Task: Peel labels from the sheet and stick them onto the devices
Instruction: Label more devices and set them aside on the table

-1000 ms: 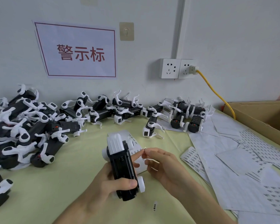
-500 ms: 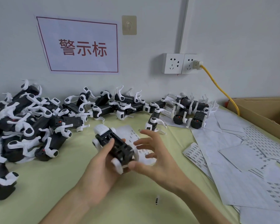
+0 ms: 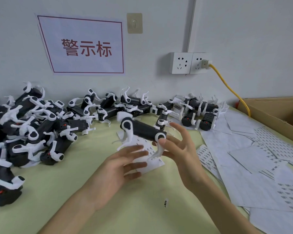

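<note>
A black device with white legs (image 3: 143,130) stands upright over a small label sheet (image 3: 153,165) on the green table. My left hand (image 3: 121,168) is just in front of it, fingers spread and blurred, holding nothing. My right hand (image 3: 182,149) is at the device's right end, fingers straight and spread. Its thumb touches the white rear joint, and the rear leg crosses in front of its fingers. One loose label (image 3: 166,202) lies on the table near my right forearm.
A heap of the same devices (image 3: 27,132) fills the left side. More devices (image 3: 200,112) line the wall. White label sheets (image 3: 243,154) cover the right side beside a cardboard box (image 3: 277,114). A yellow cable (image 3: 230,88) runs down from the wall socket.
My left hand has let go of the device and opened. The device has turned from lying in that hand to upright, farther from me, with my right hand at its end.
</note>
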